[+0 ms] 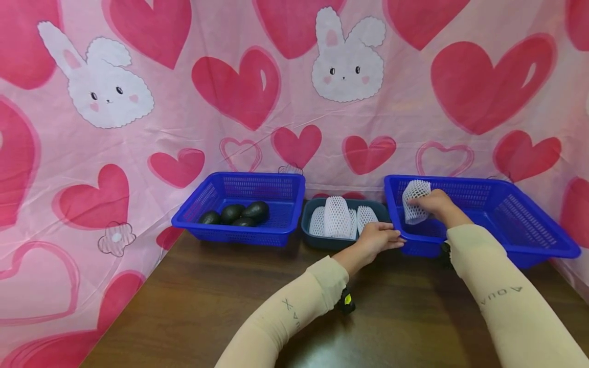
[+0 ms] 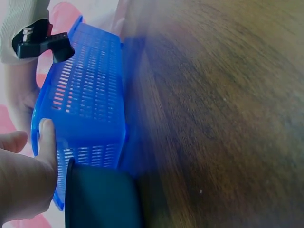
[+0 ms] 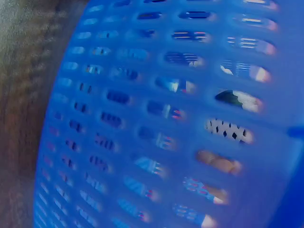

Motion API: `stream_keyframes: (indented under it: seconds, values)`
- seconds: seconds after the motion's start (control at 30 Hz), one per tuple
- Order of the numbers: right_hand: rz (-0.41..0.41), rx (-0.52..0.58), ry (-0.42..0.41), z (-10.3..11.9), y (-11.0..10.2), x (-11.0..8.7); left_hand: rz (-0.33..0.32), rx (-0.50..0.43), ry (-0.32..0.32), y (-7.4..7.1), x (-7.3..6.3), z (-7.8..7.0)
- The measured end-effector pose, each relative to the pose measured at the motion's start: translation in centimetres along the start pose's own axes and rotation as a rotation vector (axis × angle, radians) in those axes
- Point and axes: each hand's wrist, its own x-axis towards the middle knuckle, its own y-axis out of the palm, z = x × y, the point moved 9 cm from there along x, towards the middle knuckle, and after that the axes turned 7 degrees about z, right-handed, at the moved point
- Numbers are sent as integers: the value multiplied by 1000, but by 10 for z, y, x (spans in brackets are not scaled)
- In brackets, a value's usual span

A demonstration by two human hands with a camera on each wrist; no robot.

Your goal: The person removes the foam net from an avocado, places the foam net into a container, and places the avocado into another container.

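My right hand (image 1: pixel 438 205) grips a white foam net sleeve (image 1: pixel 416 200) inside the left end of the right blue basket (image 1: pixel 529 245). In the right wrist view, white netting (image 3: pixel 228 129) shows through a slot of the basket wall, with a dark green patch (image 3: pixel 229 98) just above it; most of the hand is hidden there. My left hand (image 1: pixel 378 239) touches the near left corner of that basket, fingers extended along the rim. The left wrist view shows a finger (image 2: pixel 47 142) against the blue basket wall (image 2: pixel 88 76).
Between the two baskets stands a dark teal tray (image 1: pixel 317 243) with several white foam net sleeves (image 1: pixel 337 217). The left blue basket (image 1: pixel 280 238) holds several dark green avocados (image 1: pixel 255 210). All stand on a brown wooden table (image 1: pixel 193 306) before a pink heart-patterned cloth (image 1: pixel 294 112).
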Motion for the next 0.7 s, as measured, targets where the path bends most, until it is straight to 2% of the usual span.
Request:
stream_keyframes:
  seconds: [0.2,0.4,0.7]
  values:
    - [-32,0,-74,5,-6,-8,25,14,-11,0,-4,-1]
    - [-99,-11,-160,18,-13,-25,68,55,-22,-1,-11,-3]
    - [-115,-37,-186,28,-17,-46,165,107,-20,-7,-18,-11]
